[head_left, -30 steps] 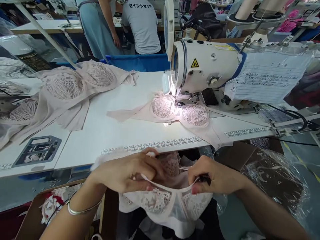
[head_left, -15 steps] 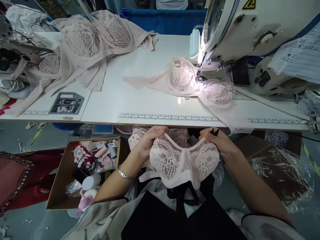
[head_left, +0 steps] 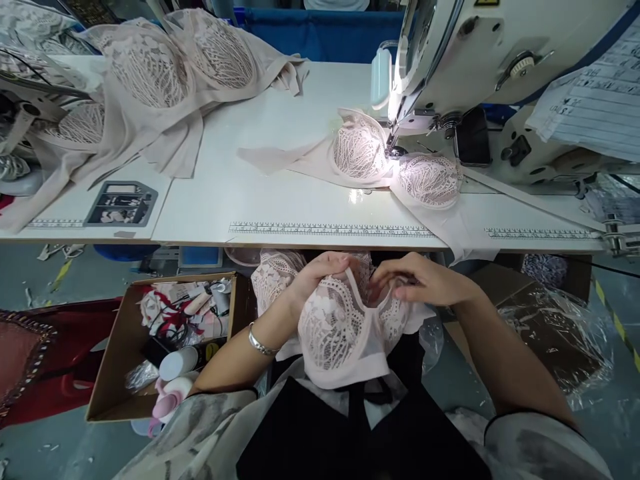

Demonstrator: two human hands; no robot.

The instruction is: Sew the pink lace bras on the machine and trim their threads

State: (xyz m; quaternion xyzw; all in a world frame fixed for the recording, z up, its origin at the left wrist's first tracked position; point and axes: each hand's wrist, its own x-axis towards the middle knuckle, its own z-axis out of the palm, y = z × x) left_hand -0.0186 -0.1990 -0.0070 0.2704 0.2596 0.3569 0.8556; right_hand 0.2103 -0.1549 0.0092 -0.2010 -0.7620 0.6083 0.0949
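A pale pink lace bra [head_left: 334,327] hangs in front of my lap, below the table edge. My left hand [head_left: 320,277] is closed round the upper edge of its left cup. At the other cup, my right hand [head_left: 425,279] has its fingers bent over the top edge, with the thumb near that rim; some fingertips are hidden in the lace. Behind my left hand shows more pink lace fabric [head_left: 273,277]. On the table another lace bra [head_left: 360,150] lies beneath the lit needle of the sewing machine [head_left: 480,73].
Several lace bra pieces [head_left: 150,73] are heaped on the table's left side. A cardboard box [head_left: 107,373] with bottles and scraps stands on the floor at left. A plastic-wrapped carton [head_left: 555,333] is at right. A printed ruler [head_left: 330,230] runs along the front edge.
My right hand has moved inward from the bra's outer right edge toward its middle. The bra has turned, its left cup now facing me more. The view has shifted slightly.
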